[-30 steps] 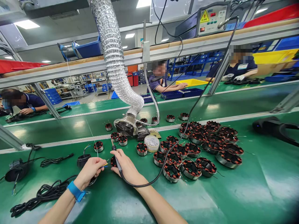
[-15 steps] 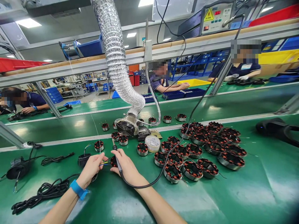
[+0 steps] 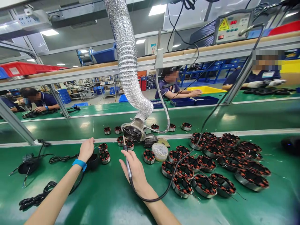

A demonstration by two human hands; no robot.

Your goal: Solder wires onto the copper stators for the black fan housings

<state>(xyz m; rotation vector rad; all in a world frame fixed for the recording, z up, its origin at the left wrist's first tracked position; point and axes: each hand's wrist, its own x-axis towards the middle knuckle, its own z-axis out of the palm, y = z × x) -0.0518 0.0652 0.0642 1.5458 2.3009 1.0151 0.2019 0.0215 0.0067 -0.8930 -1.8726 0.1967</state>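
Observation:
My right hand (image 3: 137,172) is wrapped round a soldering iron (image 3: 127,164), its tip pointing away from me toward the fan end of the exhaust duct. My left hand (image 3: 86,150) is raised farther left, fingers pressed together, with a thin solder wire (image 3: 93,126) faintly visible above the fingertips. Below it, partly hidden by my wrist, is a round black housing (image 3: 93,162). Between the hands a wound motor stator (image 3: 105,157) rests on the green bench, near another stator (image 3: 103,147) with thin coloured leads.
Many stators (image 3: 203,186) crowd the right of the bench. A round tub (image 3: 160,151) of silvery material stands near the exhaust duct (image 3: 127,56). Black cable (image 3: 35,200) and a motor housing (image 3: 25,165) lie left. The iron's cord crosses my right forearm. Co-workers sit beyond.
My hands have drawn apart. The left moved left and away with the wire; the right let go of the stator, which now stands on the bench, and keeps the iron. The view shifted.

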